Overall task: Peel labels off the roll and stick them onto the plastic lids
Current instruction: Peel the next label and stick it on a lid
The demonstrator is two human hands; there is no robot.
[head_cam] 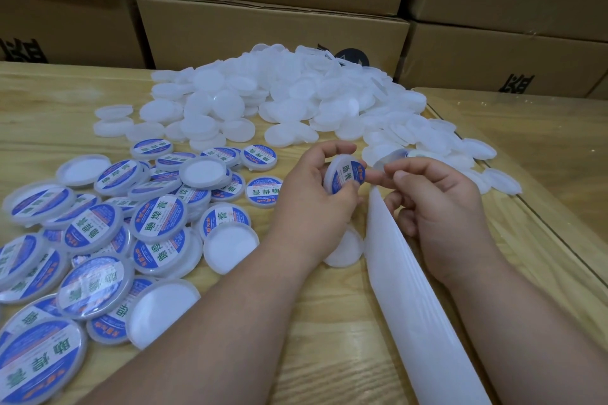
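My left hand (pixel 312 187) pinches the light, stiff, slick lid (pixel 345 178) by its rim while my right hand (pixel 437 204), fingers curled, presses its label (pixel 349 177).

I've got labelled lids (pixel 98 240) piled on my left, bare lids (pixel 279 95) heaped behind, backing strip (pixel 411 289) trailing on the right of the table (pixel 329 339).

Label roll (pixel 403 154) mostly hidden behind right hand (pixel 437 204).
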